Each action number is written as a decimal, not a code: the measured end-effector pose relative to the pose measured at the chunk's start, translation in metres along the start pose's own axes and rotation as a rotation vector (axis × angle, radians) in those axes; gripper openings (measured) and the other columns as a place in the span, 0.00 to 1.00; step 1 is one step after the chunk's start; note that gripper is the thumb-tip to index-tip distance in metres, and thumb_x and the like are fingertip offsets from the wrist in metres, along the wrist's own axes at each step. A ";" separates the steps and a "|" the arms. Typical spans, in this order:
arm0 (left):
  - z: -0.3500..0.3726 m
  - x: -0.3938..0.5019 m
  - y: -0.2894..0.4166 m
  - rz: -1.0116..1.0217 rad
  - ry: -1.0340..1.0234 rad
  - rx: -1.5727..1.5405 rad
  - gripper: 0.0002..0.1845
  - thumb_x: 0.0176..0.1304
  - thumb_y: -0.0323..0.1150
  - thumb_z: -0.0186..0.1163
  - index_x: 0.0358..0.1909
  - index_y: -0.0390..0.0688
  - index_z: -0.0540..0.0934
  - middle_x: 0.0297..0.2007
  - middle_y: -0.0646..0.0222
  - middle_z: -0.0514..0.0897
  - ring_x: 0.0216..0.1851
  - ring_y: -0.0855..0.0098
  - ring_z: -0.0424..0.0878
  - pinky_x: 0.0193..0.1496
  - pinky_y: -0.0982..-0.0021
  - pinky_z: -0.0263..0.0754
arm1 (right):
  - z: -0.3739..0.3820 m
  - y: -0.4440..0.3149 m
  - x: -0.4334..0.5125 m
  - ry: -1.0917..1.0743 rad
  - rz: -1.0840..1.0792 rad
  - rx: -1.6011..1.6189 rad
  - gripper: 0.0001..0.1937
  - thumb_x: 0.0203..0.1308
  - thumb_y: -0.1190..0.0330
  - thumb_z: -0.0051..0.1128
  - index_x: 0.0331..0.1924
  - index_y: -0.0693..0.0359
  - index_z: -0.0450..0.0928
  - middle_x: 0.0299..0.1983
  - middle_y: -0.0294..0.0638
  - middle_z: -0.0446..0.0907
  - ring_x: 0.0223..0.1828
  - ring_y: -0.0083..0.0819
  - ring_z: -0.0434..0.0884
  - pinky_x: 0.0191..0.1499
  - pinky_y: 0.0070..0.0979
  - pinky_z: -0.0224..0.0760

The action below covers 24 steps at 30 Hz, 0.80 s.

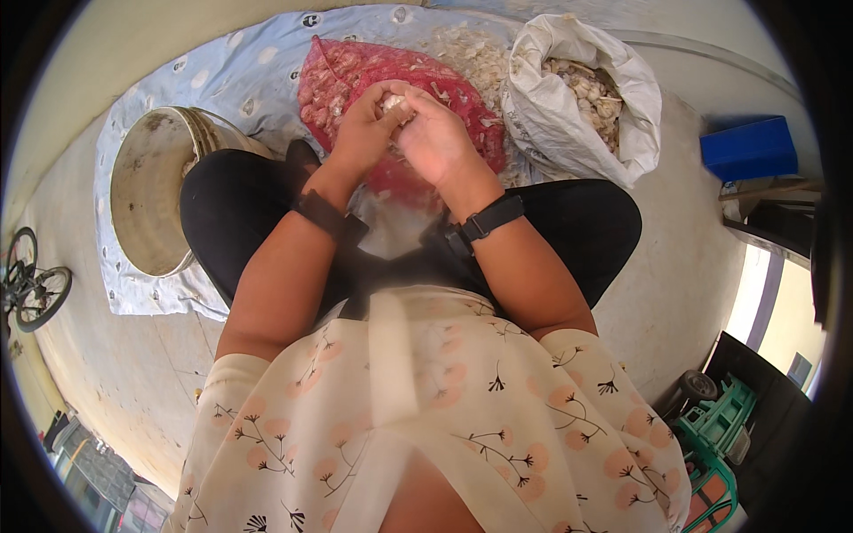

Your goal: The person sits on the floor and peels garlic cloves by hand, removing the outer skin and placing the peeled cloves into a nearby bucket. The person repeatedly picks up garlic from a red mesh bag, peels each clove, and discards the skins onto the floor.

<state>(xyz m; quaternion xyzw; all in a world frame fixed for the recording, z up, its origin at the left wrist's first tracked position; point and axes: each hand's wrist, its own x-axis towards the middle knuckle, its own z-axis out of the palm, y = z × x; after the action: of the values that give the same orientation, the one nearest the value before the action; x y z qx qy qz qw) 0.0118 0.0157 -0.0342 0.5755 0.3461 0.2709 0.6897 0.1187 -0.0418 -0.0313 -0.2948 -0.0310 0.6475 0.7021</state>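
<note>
A whitish garlic bulb (393, 102) is held between my two hands above a red mesh bag. My left hand (363, 130) has its thumb across the bulb. From the other side, my right hand (436, 136) cups it with the palm partly turned up; some of its fingers are hidden. Below them the red mesh bag (333, 80) lies spread, with many garlic bulbs in its left part and loose skins on top. To the right stands a white woven sack (526, 100), its mouth rolled open around garlic bulbs and stalks (590, 96).
A stained plastic bucket (143, 200) tips beside my left knee, on a light-blue patterned cloth (200, 73). Papery garlic skins (473, 56) litter the area behind the mesh bag. Farther right is a blue box (750, 148). A bicycle (36, 286) stands far left.
</note>
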 end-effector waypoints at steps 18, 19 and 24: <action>-0.016 0.003 0.003 -0.393 0.195 -0.573 0.15 0.72 0.36 0.48 0.51 0.36 0.73 0.49 0.56 0.80 0.52 0.60 0.79 0.56 0.64 0.74 | -0.004 -0.064 -0.005 0.303 -0.305 -0.182 0.07 0.66 0.69 0.51 0.39 0.65 0.71 0.31 0.42 0.74 0.26 0.26 0.71 0.26 0.21 0.63; -0.016 0.004 0.002 -0.399 0.197 -0.572 0.14 0.72 0.35 0.49 0.51 0.36 0.74 0.49 0.56 0.80 0.51 0.60 0.79 0.56 0.64 0.74 | -0.005 -0.076 -0.004 0.304 -0.351 -0.134 0.07 0.66 0.69 0.50 0.40 0.65 0.71 0.32 0.43 0.74 0.27 0.27 0.71 0.26 0.22 0.64; -0.014 0.007 -0.002 -0.420 0.184 -0.546 0.13 0.70 0.35 0.51 0.49 0.37 0.75 0.47 0.57 0.81 0.49 0.62 0.80 0.54 0.66 0.75 | -0.027 -0.121 0.001 0.328 -0.537 0.052 0.09 0.66 0.74 0.50 0.44 0.71 0.68 0.38 0.48 0.73 0.34 0.33 0.74 0.34 0.26 0.72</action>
<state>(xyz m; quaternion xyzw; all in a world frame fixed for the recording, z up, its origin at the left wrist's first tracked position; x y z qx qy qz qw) 0.0048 0.0293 -0.0387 0.2593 0.4322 0.2565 0.8247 0.2378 -0.0498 0.0012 -0.3585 0.0222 0.3835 0.8508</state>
